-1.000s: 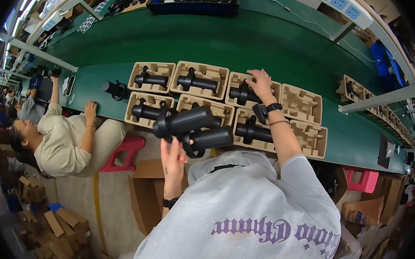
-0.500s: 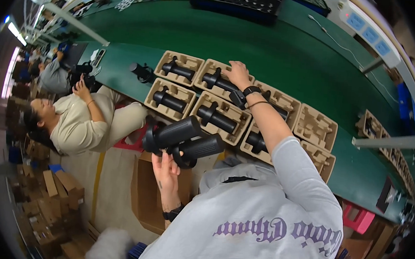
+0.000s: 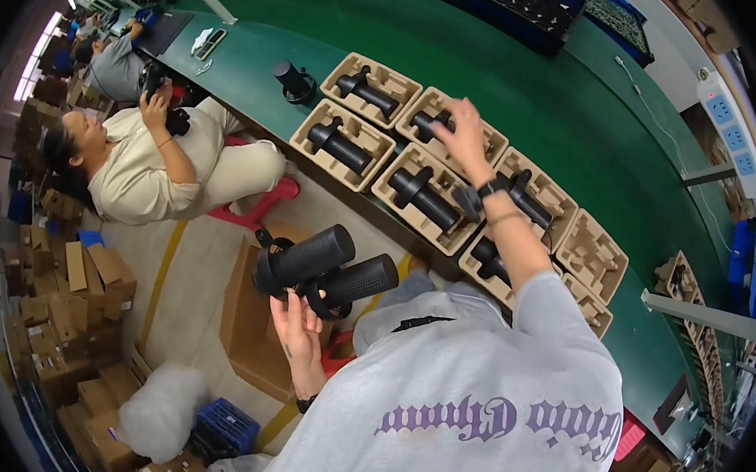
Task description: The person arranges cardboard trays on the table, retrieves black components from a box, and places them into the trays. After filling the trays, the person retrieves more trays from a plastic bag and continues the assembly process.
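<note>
My left hand [image 3: 297, 332] is closed around the lower ends of two black cylinders with mesh-like sides and ring-shaped mounts, which look like microphones [image 3: 310, 255]. They are held in the air in front of the bench edge, tilted up to the right. My right hand [image 3: 464, 134] reaches over a tan molded pulp tray [image 3: 492, 146] in the far row. Its thumb and fingers are apart above a black microphone [image 3: 424, 126] lying there. The hand covers part of that microphone, so I cannot tell whether they touch.
Several more pulp trays [image 3: 375, 160] stand in two rows, most with a black microphone inside. One tray [image 3: 597, 253] at the right shows bare compartments. A microphone [image 3: 294, 83] stands on the green bench [image 3: 259, 58]. A seated person [image 3: 149, 160] works at left. Cardboard boxes [image 3: 250, 332] sit below.
My right hand has shifted from the tray's far edge to over the microphone in it. The left hand still holds the two microphones. The whole view has turned slightly.
</note>
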Action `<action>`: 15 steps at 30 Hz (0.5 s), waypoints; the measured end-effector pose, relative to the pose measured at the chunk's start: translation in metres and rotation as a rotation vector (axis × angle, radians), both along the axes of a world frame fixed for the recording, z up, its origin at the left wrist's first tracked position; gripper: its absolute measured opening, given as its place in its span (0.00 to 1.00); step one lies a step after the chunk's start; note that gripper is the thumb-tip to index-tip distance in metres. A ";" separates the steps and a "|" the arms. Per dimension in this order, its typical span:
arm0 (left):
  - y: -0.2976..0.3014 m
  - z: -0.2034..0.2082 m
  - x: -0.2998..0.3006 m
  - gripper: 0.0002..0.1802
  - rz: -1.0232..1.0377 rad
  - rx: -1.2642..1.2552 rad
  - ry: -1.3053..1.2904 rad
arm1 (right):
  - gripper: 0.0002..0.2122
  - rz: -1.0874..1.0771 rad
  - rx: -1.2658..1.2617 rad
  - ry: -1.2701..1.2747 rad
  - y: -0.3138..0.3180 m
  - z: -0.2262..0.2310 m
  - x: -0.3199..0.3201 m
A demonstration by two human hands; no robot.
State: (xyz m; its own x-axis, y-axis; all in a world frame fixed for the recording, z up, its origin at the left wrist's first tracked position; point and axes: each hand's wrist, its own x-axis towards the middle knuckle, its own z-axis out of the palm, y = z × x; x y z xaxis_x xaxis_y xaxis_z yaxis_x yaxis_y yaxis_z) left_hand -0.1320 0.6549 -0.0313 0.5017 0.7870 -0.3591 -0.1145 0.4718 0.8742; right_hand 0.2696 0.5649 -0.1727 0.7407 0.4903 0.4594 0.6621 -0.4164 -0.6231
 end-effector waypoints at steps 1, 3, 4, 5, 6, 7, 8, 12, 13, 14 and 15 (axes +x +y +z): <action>0.002 0.001 0.003 0.13 -0.029 0.019 0.001 | 0.24 0.009 -0.118 0.025 -0.006 0.002 -0.019; 0.011 -0.003 0.017 0.12 -0.086 -0.010 -0.019 | 0.26 -0.023 -0.141 0.183 -0.019 0.003 -0.051; 0.014 -0.005 0.023 0.12 -0.130 0.006 -0.031 | 0.25 -0.017 -0.071 0.223 -0.028 0.006 -0.065; 0.016 -0.004 0.033 0.12 -0.150 0.005 -0.032 | 0.25 -0.015 0.002 0.260 -0.039 0.017 -0.075; 0.016 -0.003 0.040 0.12 -0.228 0.029 -0.003 | 0.23 0.026 0.069 0.333 -0.047 0.032 -0.089; 0.015 -0.002 0.051 0.12 -0.318 0.053 0.026 | 0.19 0.103 0.088 0.415 -0.059 0.046 -0.101; 0.013 0.000 0.059 0.14 -0.373 0.045 0.019 | 0.18 0.166 0.135 0.539 -0.068 0.061 -0.112; -0.006 0.001 0.105 0.11 -0.682 0.051 0.010 | 0.17 0.261 0.483 1.139 -0.116 0.109 -0.127; -0.012 -0.002 0.115 0.10 -0.769 0.045 0.010 | 0.21 0.388 0.558 1.270 -0.130 0.125 -0.130; -0.021 0.001 0.124 0.13 -0.862 0.038 0.000 | 0.22 0.424 0.472 1.313 -0.147 0.146 -0.134; -0.031 0.006 0.134 0.16 -0.964 0.029 -0.016 | 0.24 0.449 0.388 1.349 -0.167 0.161 -0.139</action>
State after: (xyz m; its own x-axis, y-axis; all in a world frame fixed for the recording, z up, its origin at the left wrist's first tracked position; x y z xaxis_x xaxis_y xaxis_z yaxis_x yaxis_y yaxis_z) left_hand 0.0019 0.6237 -0.0252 0.9416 0.0429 -0.3339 0.2992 0.3479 0.8885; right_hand 0.1308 0.3980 -0.0115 0.5277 0.7997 -0.2864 -0.4717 -0.0046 -0.8818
